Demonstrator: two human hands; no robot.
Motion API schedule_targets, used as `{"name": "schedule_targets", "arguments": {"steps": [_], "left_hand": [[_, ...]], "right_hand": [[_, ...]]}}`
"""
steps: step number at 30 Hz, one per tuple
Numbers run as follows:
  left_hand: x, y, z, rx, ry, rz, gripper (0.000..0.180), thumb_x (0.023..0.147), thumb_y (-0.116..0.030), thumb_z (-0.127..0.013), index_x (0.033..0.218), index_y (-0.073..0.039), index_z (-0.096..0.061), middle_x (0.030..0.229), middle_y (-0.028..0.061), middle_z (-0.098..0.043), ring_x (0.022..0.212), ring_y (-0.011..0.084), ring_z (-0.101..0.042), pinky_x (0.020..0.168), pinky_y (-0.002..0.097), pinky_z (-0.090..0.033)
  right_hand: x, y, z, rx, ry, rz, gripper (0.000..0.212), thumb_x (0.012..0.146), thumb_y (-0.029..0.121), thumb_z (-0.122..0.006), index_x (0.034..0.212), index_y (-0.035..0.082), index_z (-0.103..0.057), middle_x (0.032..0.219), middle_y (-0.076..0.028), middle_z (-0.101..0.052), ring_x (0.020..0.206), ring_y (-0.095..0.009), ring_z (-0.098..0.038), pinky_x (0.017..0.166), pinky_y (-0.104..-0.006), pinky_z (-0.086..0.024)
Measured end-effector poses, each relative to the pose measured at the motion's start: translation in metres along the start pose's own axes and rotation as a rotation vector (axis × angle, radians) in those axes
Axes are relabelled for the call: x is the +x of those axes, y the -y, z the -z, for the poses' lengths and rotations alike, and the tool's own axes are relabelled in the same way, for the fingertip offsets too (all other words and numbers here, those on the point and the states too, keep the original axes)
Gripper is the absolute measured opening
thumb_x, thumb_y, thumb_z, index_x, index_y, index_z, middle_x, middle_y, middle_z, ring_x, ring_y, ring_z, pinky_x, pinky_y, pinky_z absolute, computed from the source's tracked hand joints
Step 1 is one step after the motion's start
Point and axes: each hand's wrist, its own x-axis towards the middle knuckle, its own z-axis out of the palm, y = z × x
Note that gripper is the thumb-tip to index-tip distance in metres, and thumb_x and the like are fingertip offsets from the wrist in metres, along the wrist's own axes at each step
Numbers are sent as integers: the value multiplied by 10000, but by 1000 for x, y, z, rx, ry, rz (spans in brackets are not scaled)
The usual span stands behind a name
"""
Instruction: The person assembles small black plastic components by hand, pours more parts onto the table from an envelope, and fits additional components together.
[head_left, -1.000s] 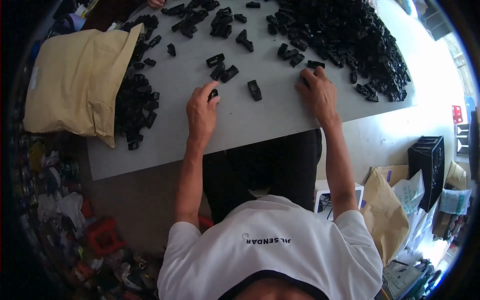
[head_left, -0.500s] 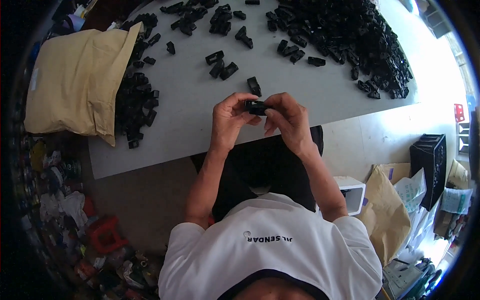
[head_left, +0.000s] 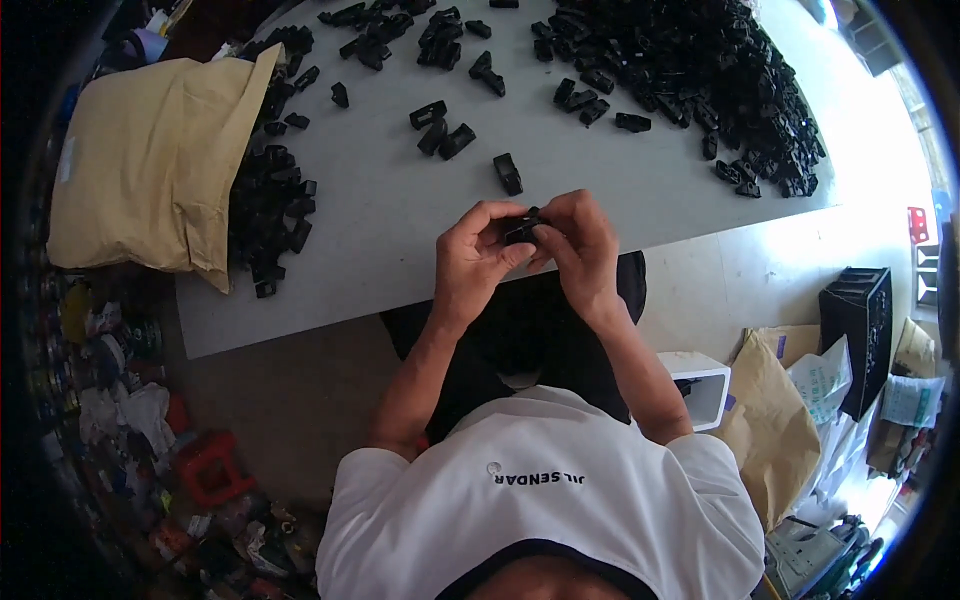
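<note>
Part (head_left: 520, 234), black, sits between my wearer's left hand (head_left: 472, 262) and right hand (head_left: 586, 252), both sets of fingertips pinching it; fingers cover most, so I can't call its long axis. From my remote seat I put it over the table (head_left: 370, 225), near the front edge. Loose block (head_left: 508, 175) lies just beyond the fingertips, long axis running away from the wearer, far end leaning left. Left looks nearer; big pile (head_left: 690, 75) is far right.
</note>
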Motion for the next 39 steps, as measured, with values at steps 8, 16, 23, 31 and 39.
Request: {"name": "schedule_targets", "arguments": {"steps": [8, 16, 23, 31, 39], "left_hand": [[-4, -3, -2, -89, -11, 53, 344, 823, -17, -701, 1139, 20, -571, 1029, 62, -616, 945, 118, -589, 854, 254, -488], [-10, -4, -3, -63, -52, -19, 206, 887, -11, -607, 1088, 21, -573, 947, 69, -635, 806, 101, -622, 747, 239, -522], [-21, -7, 1, -64, -3, 58, 229, 899, -18, -580, 1127, -4, -565, 948, 73, -602, 820, 120, -621, 759, 261, -528], [39, -3, 30, 1052, 91, -321, 463, 811, 30, -591, 1247, -123, -565, 1202, 113, -507, 1062, 266, -517, 897, 378, -467], [70, 18, 13, 1361, 155, -495, 239, 813, 26, -557, 1042, -43, -574, 1066, 124, -487, 951, 266, -523, 792, 363, -486]], "right_hand": [[-5, -3, -2, 59, -69, 83, 103, 875, -115, -533, 921, -31, -494, 854, -77, -541, 644, -120, -616, 546, -236, -542], [-3, 0, 2, -249, -34, 146, 165, 892, -14, -577, 1037, -19, -500, 875, -63, -547, 675, -109, -581, 575, -229, -524], [-6, -1, 14, -357, 160, 31, 176, 864, 121, -656, 951, -22, -600, 848, -71, -531, 767, -138, -575, 606, -268, -511], [-1, 6, 43, -788, 171, 226, 143, 821, 76, -646, 938, -5, -634, 818, -130, -553, 720, -274, -567, 641, -344, -455], [97, 8, 116, -1287, -355, 232, 208, 828, 179, -651, 1024, 112, -635, 930, -114, -604, 805, -355, -614, 667, -435, -482]]}}
